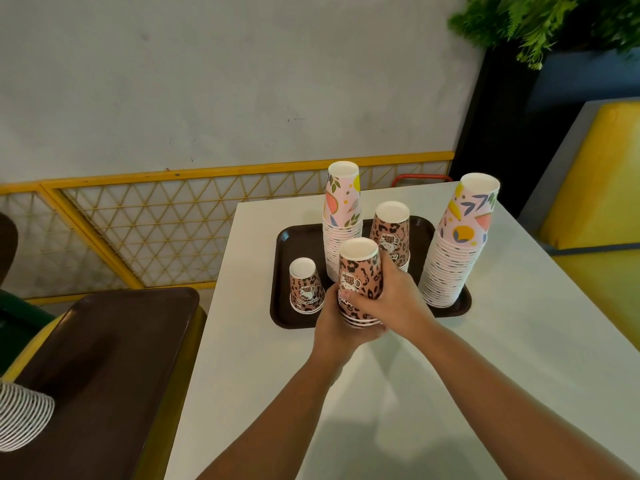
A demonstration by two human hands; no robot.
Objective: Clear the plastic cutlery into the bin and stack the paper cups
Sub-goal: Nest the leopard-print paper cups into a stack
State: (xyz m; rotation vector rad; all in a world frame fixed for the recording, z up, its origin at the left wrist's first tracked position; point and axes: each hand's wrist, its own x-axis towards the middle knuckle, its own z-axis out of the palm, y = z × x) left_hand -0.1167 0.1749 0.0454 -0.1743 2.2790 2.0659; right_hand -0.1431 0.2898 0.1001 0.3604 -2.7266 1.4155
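Both hands meet on a short stack of upside-down leopard-print paper cups (360, 271) at the near edge of the dark brown rectangular plastic tray (304, 244) on the white bench (519, 341). The right hand (391, 299) has its grip wrapped round the upper cup, fingers curled across the print. The left hand (337, 327) cups the lower cups from beneath and behind; its fingers are mostly hidden by the stack, so it seems to be holding them, though how tightly is unclear.

On the tray, to the left of the held stack, stands a small stack of inverted leopard-print paper cups (306, 285). Behind the held stack rises a tall stack of inverted pink paper cups with fruit and leaf print (343, 216), and just right of that another leopard-print stack (391, 233). At the tray's right edge a second tall pink fruit-print stack (457, 244) leans slightly.

Left of the bench lies a second dark brown tray (104, 358), with a sideways stack of white cup rims (20, 417) at its near-left edge. A yellow wire-mesh fence (138, 216) runs along the wall behind.
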